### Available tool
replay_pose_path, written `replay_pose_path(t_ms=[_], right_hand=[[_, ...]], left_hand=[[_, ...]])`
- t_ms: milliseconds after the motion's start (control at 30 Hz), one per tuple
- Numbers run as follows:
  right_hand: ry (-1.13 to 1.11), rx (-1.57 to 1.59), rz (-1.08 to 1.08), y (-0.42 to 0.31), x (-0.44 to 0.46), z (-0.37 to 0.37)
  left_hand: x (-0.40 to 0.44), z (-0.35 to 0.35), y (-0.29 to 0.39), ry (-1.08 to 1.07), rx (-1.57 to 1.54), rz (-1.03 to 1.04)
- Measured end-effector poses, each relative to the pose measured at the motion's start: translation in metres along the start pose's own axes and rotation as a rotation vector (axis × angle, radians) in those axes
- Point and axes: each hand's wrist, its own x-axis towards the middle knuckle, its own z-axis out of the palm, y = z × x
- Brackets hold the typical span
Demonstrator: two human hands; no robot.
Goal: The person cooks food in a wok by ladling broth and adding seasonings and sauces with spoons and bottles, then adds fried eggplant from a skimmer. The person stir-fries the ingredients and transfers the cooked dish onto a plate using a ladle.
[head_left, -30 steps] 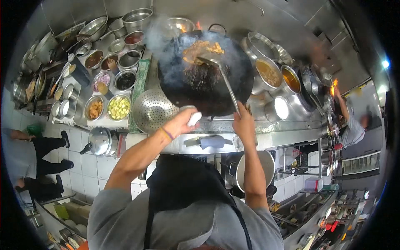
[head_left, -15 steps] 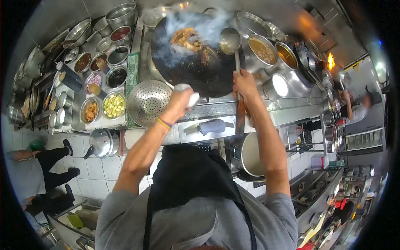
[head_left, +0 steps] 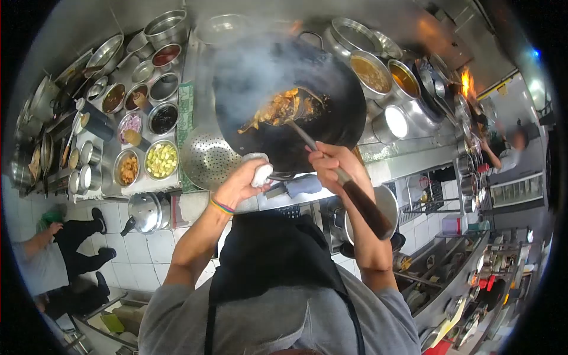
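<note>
A black wok (head_left: 340, 118) with smoke over it holds browned pieces of food (head_left: 281, 106) near its middle. My left hand (head_left: 241, 180) is closed on a folded white cloth (head_left: 262, 175) at the wok's near left rim; how much of the wok's handle is under the cloth is hidden. My right hand (head_left: 336, 165) grips a long ladle (head_left: 303, 136) by its shaft. The ladle's dark wooden end (head_left: 368, 210) sticks out towards me over my forearm, and its bowl lies among the food.
Left of the wok stands a perforated metal colander (head_left: 204, 157), beside bowls of diced green vegetable (head_left: 161, 160) and fried chunks (head_left: 126, 169). Pots of broth (head_left: 371, 74) and orange liquid (head_left: 405, 80) are at the right. Flames (head_left: 467, 83) burn farther right, near another person (head_left: 510, 157).
The wok has shifted towards me and to the right. My right hand has come nearer, and the ladle's bowl has moved from the right rim into the food. My left hand has lowered.
</note>
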Motion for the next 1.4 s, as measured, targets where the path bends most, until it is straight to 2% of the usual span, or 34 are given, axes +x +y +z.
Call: replay_pose_path(t_ms=[33,67,100,133,200,267,300,400,433,533,600,667,733,767,800,900,933,1033,1167,1267,1400], right_hand=[[0.039,-0.051,-0.035,0.007,-0.008,-0.001],[0.075,-0.108,-0.076,0.014,-0.016,0.001],[0.221,-0.249,-0.275,0.031,-0.031,0.014],[0.159,-0.282,-0.353,0.042,-0.038,0.008],[0.221,-0.407,-0.526,0.065,-0.044,0.003],[0.188,-0.444,-0.556,0.074,-0.024,-0.014],[0.271,-0.461,-0.521,0.068,-0.025,-0.003],[0.098,-0.112,-0.405,0.046,-0.019,-0.021],[0.039,-0.058,-0.390,0.045,-0.019,-0.026],[0.056,-0.071,-0.399,0.056,-0.029,-0.021],[0.057,-0.024,-0.403,0.062,-0.031,-0.028],[0.179,-0.210,-0.432,0.073,-0.031,-0.036],[0.018,-0.068,-0.476,0.084,-0.014,-0.059],[-0.135,-0.002,-0.476,0.087,-0.011,-0.064],[-0.099,-0.006,-0.512,0.085,-0.017,-0.062],[-0.116,0.020,-0.627,0.089,-0.029,-0.074],[-0.137,0.024,-0.655,0.091,-0.034,-0.081],[-0.161,0.018,-0.751,0.114,-0.060,-0.081],[-0.154,0.075,-0.859,0.139,-0.124,-0.101],[-0.071,0.091,-0.972,0.172,-0.180,-0.123],[0.092,0.189,-1.133,0.229,-0.261,-0.157]], left_hand=[[0.002,-0.006,-0.004,-0.074,0.036,-0.025],[0.006,-0.007,-0.008,-0.041,0.044,-0.029],[0.008,-0.008,-0.014,-0.010,0.054,-0.034],[0.009,-0.007,-0.019,0.019,0.065,-0.035],[0.001,0.002,-0.015,0.100,0.137,-0.044],[-0.002,0.000,-0.011,0.048,0.121,-0.052],[0.003,-0.008,-0.015,0.026,0.083,-0.015],[-0.003,-0.007,-0.005,0.000,0.010,-0.085],[-0.005,-0.008,-0.001,-0.021,-0.001,-0.091],[-0.014,-0.009,0.004,-0.017,-0.055,-0.086],[-0.034,-0.022,0.001,-0.158,1.179,0.743],[-0.040,-0.036,-0.008,-0.115,0.983,0.708],[-0.035,-0.047,-0.008,-0.102,0.962,0.591],[-0.025,-0.061,0.000,-0.148,1.133,0.614],[-0.019,-0.057,0.004,-0.168,1.071,0.584],[-0.012,-0.014,0.004,-0.088,0.412,0.189],[-0.011,0.004,0.001,0.042,0.256,0.065],[-0.029,0.022,-0.020,0.074,0.329,0.096],[-0.033,0.061,-0.055,-0.084,0.480,0.012],[-0.031,0.097,-0.096,-0.178,0.562,-0.113],[-0.033,0.145,-0.185,-0.307,0.665,-0.278]])
